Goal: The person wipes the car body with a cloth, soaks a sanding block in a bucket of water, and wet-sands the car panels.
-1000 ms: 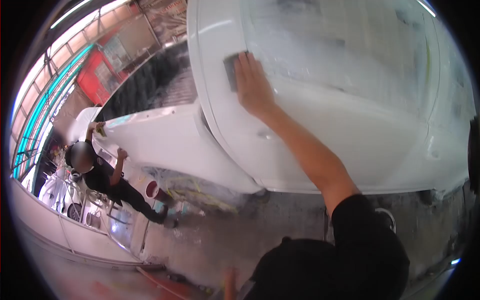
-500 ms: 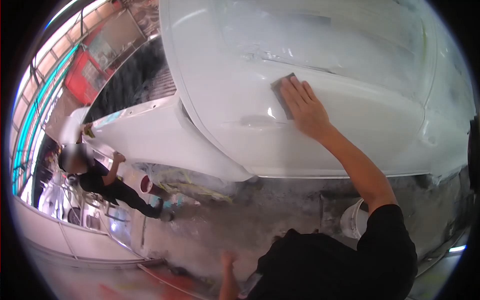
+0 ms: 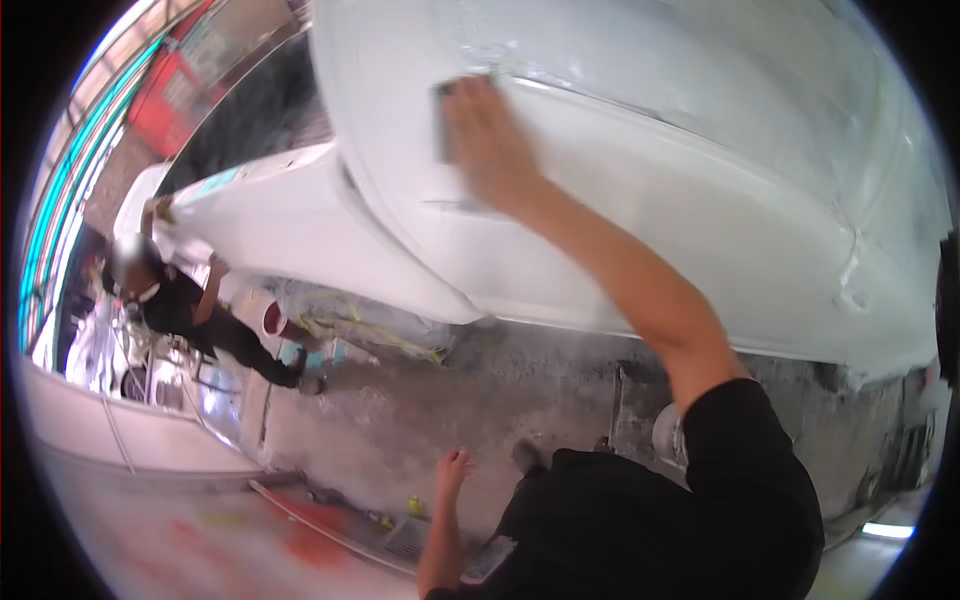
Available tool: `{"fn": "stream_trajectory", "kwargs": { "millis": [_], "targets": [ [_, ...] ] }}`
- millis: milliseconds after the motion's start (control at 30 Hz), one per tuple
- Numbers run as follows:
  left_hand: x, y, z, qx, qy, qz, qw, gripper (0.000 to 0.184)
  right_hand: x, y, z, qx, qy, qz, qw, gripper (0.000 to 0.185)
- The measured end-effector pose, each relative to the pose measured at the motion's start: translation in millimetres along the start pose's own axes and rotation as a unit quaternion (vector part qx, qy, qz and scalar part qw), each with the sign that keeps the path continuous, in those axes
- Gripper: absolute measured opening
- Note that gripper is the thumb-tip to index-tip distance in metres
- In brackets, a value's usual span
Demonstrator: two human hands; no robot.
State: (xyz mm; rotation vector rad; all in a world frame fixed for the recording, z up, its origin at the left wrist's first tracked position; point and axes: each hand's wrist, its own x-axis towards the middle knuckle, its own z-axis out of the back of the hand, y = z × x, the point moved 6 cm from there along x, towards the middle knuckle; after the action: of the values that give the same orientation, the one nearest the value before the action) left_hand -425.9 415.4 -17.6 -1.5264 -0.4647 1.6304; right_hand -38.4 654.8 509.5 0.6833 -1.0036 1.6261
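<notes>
At upper centre, the right hand [image 3: 490, 145] — fingers laid flat, probably spreading pressure — holds a dark-grey rectangular pad [image 3: 443, 125] against the white car door [image 3: 650, 220], while the left hand [image 3: 455, 470], lower centre, hangs half-curled, seemingly empty.

A stained grey concrete floor [image 3: 490, 395] stretches across a workshop. At far left, a round maroon bucket [image 3: 274, 319] stands on it, near pale turquoise patches [image 3: 326, 352] and a co-worker's dark shoe [image 3: 311, 385]. A round white bucket [image 3: 666, 432], partly hidden, sits at right. Another dark shoe [image 3: 527, 457] is planted at near centre; a small yellow object [image 3: 416, 506], its shape unclear, lies nearer, to the left.
</notes>
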Motion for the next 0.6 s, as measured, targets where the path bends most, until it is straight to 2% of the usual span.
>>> {"fn": "stream_trajectory", "kwargs": {
  "millis": [67,167,233,267,300,367,400,433,467,500,567,600],
  "targets": [
    [10.8,-23.5,-14.0,0.016,0.022,-0.007,1.000,0.029,5.8,-4.2,4.8,0.018,-0.002,-0.006,1.000,0.054],
    [13.3,-59.8,-14.4,0.003,0.036,-0.022,0.999,0.027,-75.8,-70.6,27.7,0.135,0.069,-0.041,0.988,0.062],
    [7.5,-80.2,-7.2,-0.034,0.003,-0.089,0.995,0.027,-132.3,-108.8,75.8,0.001,0.067,-0.072,0.995,0.064],
    [2.1,-92.6,0.8,-0.054,-0.014,-0.122,0.991,0.027,-142.9,-110.0,82.5,-0.012,0.044,-0.101,0.994,0.062],
    [-3.9,-111.9,4.5,-0.012,-0.029,-0.144,0.989,0.027,-152.5,-111.6,83.6,-0.024,0.019,-0.124,0.992,0.060],
    [-24.1,-168.8,4.1,0.074,-0.056,-0.186,0.978,0.028,-147.2,-105.8,71.9,-0.021,-0.034,-0.169,0.985,0.060],
    [-32.5,-212.9,-7.1,0.109,-0.049,-0.254,0.960,0.029,-129.2,-93.4,48.8,-0.015,-0.038,-0.145,0.989,0.058],
    [-41.4,-261.1,-25.5,0.145,-0.037,-0.323,0.934,0.030,-112.0,-84.3,27.0,0.111,-0.068,-0.191,0.973,0.056],
    [-55.9,-308.3,-46.8,0.153,-0.016,-0.365,0.918,0.029,-89.9,-67.8,46.5,0.019,0.018,-0.147,0.989,0.056],
    [-70.8,-348.9,-65.5,0.162,0.004,-0.408,0.898,0.029,-89.6,-70.0,46.7,0.033,0.067,-0.134,0.988,0.057],
    [-87.6,-398.5,-82.9,0.148,0.033,-0.449,0.881,0.028,-137.3,-110.3,68.0,0.003,0.085,-0.091,0.992,0.059],
    [-91.2,-414.1,-87.1,0.133,0.044,-0.469,0.872,0.028,-177.0,-141.6,96.2,0.041,0.046,-0.104,0.993,0.063]
  ]
}}
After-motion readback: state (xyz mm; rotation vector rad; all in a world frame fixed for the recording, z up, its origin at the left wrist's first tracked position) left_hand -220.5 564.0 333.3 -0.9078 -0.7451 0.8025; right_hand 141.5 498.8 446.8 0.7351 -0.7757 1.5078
